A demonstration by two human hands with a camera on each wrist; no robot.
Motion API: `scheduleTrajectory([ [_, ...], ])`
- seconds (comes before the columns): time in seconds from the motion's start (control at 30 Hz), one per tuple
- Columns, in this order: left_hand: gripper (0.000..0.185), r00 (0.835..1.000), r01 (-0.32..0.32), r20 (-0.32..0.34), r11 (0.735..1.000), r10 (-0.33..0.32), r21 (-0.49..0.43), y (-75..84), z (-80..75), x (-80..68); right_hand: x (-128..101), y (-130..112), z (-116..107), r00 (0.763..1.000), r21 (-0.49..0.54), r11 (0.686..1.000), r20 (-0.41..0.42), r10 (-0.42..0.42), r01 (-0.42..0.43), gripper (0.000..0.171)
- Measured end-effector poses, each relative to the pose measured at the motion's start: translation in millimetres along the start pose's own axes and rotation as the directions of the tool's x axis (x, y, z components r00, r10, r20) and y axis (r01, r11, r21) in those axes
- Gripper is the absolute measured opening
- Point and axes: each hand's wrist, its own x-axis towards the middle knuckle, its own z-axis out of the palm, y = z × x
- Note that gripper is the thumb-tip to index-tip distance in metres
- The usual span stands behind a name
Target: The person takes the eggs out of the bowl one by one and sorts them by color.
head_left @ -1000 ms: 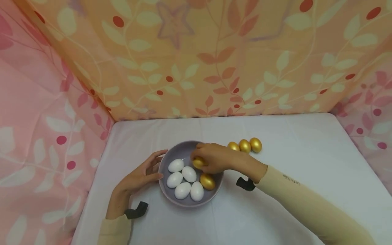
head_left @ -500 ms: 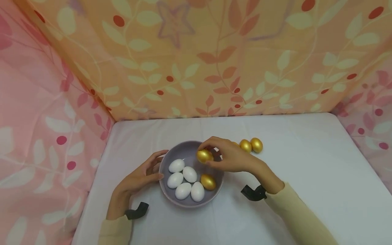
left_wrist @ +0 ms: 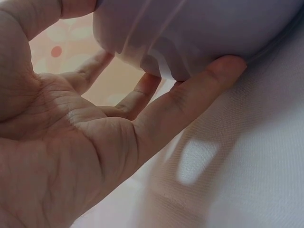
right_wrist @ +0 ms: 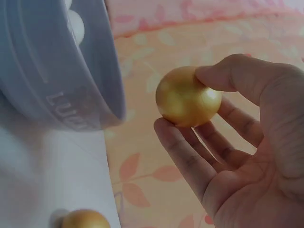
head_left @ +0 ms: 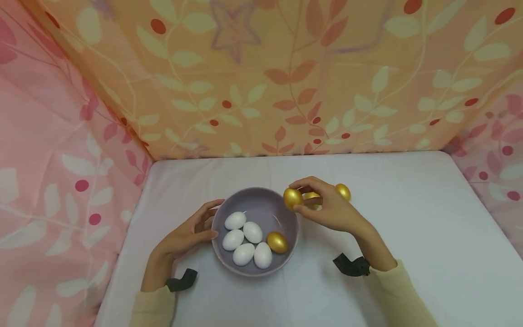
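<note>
1 gold egg held in fingers beside the mauve bowl.

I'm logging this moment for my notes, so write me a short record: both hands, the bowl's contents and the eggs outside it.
left hand: touches the left side of the purple-grey bowl
right hand: pinches a gold egg near the bowl's right rim, apart from it
in the bowl: five white eggs, another gold egg
on the white table: at least two more gold eggs, one partly hidden by the right hand
</note>
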Motion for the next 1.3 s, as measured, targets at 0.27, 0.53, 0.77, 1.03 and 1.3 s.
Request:
scheduleTrajectory([
  [0.27, 0.081, 1.0, -0.013, 0.011, 1.0, 0.013, -0.005, 1.3, -0.4, -0.7, -14.1, 13.7, -9.6, 0.993, 0.071, 0.998, -0.117, 0.006, 0.003, 0.043],
  [0.53, 0.08, 1.0, 0.009, 0.017, 1.0, -0.009, -0.001, -1.1, -0.8, 1.6, -26.2, 27.9, -28.1, 0.97, 0.091, 0.996, -0.244, 0.018, 0.004, 0.044],
  [0.77, 0.08, 1.0, 0.017, 0.008, 1.0, -0.017, 0.003, -0.9, -1.1, -1.3, -30.8, 34.3, -39.8, 0.953, 0.094, 0.995, -0.297, 0.055, -0.028, 0.045],
  [1.03, 0.08, 1.0, 0.012, 0.006, 1.0, -0.012, -0.013, 0.2, -0.8, 0.1, -34.7, 46.9, -52.8, 0.935, 0.067, 0.995, -0.343, 0.086, -0.068, 0.045],
  [1.3, 0.08, 1.0, 0.022, 0.009, 1.0, -0.022, -0.019, 0.7, -1.7, -0.2, -41.4, 61.5, -65.4, 0.904, -0.016, 0.989, -0.407, 0.129, -0.148, 0.047],
])
